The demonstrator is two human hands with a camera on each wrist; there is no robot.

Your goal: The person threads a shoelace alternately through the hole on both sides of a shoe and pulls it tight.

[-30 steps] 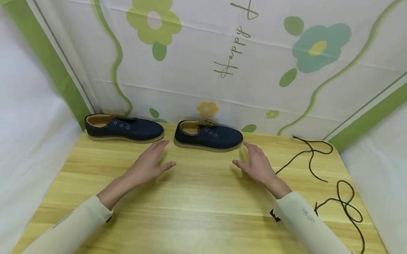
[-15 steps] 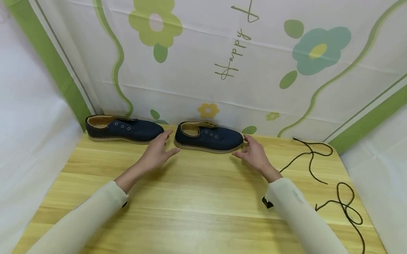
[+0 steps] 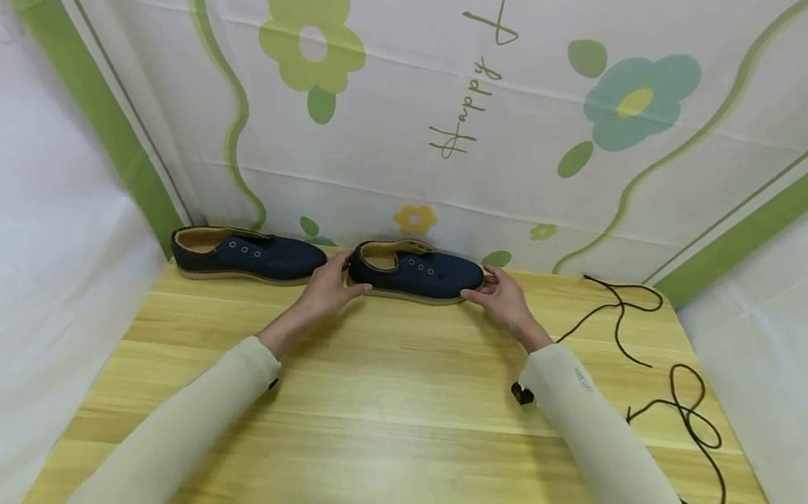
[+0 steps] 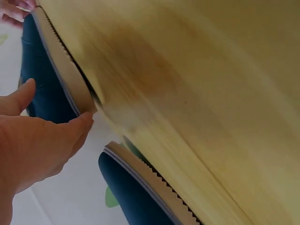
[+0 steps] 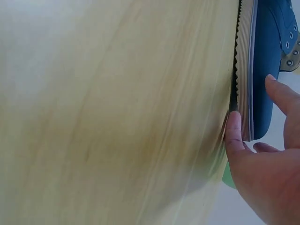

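Observation:
Two dark navy lace-up shoes without laces stand in a row along the back of the wooden table, toes to the right. At the heel of the right-hand shoe [image 3: 412, 274], my left hand [image 3: 328, 289] holds on with thumb and fingers spread round it. My right hand [image 3: 506, 301] grips the same shoe's toe, one digit against the sole edge and another on the upper in the right wrist view. The shoe rests on the table. The other shoe [image 3: 254, 256] stands just left of my left hand, its toe close to the knuckles.
Two dark shoelaces lie loosely looped on the table's right side, one shoelace [image 3: 621, 302] at the back and another shoelace [image 3: 688, 413] nearer. A white flowered cloth [image 3: 389, 117] rises directly behind the shoes. White cloth walls stand at both sides of the wooden table [image 3: 381, 449].
My left hand has moved forward and right, from the gap between the shoes onto the right-hand shoe's heel. My right hand has closed in round its toe. The shoes have not moved.

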